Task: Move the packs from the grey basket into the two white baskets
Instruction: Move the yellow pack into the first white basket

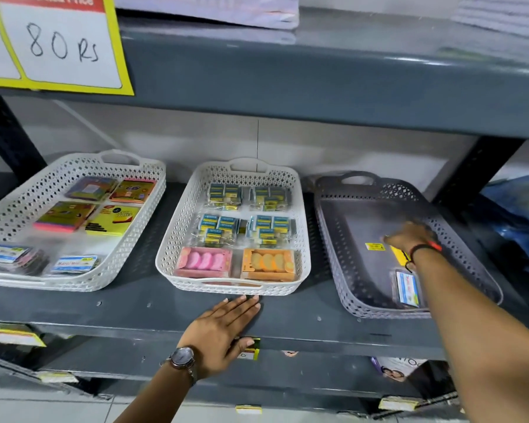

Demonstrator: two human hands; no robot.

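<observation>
Three baskets lined up on a dark grey shelf. Far left, a white basket holding colourful sticky-note pads at the back and a few flat clear packs at the front. Middle white basket nicely packed: four bundles of blue-and-yellow little boxes, then a pink box and an orange box side by side at the near end. Grey basket on the right, mostly bare floor, with one clear pack with a blue-and-white label lying near the front right corner, plus a yellow sticker on the bottom.

Left hand flat and open, palm down on the shelf just in front of the middle basket, fingertips right at its near rim, thumb hooked over the shelf edge; wristwatch on that wrist. Right hand reaching into the grey basket, motion-blurred, with something yellow showing under the wrist. Can't tell whether gripping anything or just hovering. Red-and-black thread band on that wrist. Handwritten "80 Rs" price sign hanging top left.
</observation>
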